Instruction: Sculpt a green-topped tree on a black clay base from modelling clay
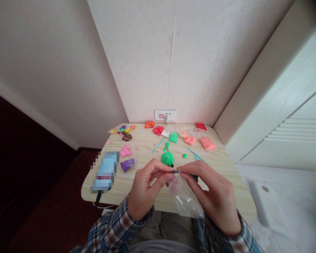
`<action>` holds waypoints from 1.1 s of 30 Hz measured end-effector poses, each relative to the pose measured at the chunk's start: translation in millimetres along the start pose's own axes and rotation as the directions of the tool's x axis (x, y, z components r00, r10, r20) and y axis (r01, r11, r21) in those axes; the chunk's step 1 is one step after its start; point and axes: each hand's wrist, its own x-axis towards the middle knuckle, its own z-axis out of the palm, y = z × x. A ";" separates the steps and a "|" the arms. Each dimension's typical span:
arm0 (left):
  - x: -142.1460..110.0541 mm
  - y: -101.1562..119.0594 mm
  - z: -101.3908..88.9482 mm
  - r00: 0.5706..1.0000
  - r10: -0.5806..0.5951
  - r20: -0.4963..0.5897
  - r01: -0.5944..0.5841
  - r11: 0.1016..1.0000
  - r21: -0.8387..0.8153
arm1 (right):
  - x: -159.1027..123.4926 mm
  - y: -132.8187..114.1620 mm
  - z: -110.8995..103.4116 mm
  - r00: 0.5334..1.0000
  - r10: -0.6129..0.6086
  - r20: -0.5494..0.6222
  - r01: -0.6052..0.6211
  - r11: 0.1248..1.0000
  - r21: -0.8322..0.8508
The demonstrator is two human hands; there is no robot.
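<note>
A clear plastic bag (187,201) hangs from the fingertips of both hands, over the near edge of the table. My left hand (147,188) pinches its upper left part, and my right hand (213,191) pinches the upper right. Between the fingertips runs a thin dark strip (176,171); whether it is part of the bag or a separate piece, I cannot tell. Just beyond the hands lies a flattened green clay ball (167,158) with a thin green stem, and a black piece shows at its near side. Something black is partly hidden behind my right fingers.
Packets of coloured clay lie around the table (234,182), including a purple packet (127,164), a pink packet (126,150) and a coral packet (207,143). A phone (105,171) rests at the left. Blue sticks (197,155) lie near a small green ball (185,155). A wall socket (165,115) is behind.
</note>
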 end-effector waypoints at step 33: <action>0.3 17.9 0.9 0.915 0.394 0.084 -0.357 0.697 0.621 | -4.6 -8.6 -7.7 0.997 -0.079 0.018 0.081 0.966 -0.246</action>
